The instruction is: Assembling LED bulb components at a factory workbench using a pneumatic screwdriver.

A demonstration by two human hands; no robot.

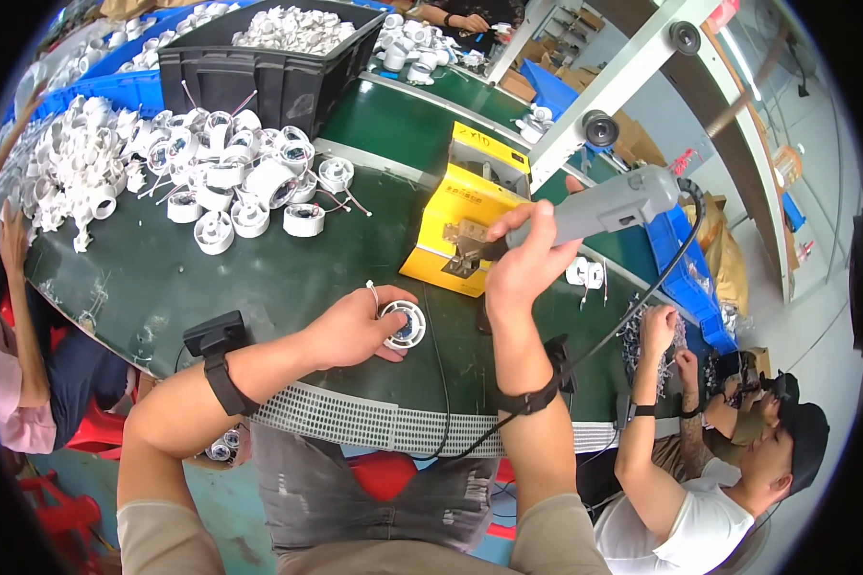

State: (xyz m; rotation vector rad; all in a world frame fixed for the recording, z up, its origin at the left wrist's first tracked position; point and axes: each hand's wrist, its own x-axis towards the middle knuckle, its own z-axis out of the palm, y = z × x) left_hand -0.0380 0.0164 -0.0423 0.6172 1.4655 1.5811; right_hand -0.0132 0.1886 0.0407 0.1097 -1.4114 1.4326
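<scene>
My left hand (353, 329) grips a small round white housing (416, 329) over the near part of the green table; a dark circuit board shows inside its ring. Wrapped around a grey electric screwdriver (609, 203) is my right hand (530, 257), its fingers closed on the lower body. The tool lies tilted, with its front end at the metal outlet (466, 247) of a yellow screw feeder (476, 199). Whether the bit touches a screw is too small to tell. A black cable runs from the tool's rear past my right wrist.
White housings with wires (249, 177) are piled left of centre, beside a heap of white plastic parts (77, 168). Behind them stand a black crate (259, 81) and blue bins. A few housings (585, 274) lie right of the feeder. Co-workers sit at both sides.
</scene>
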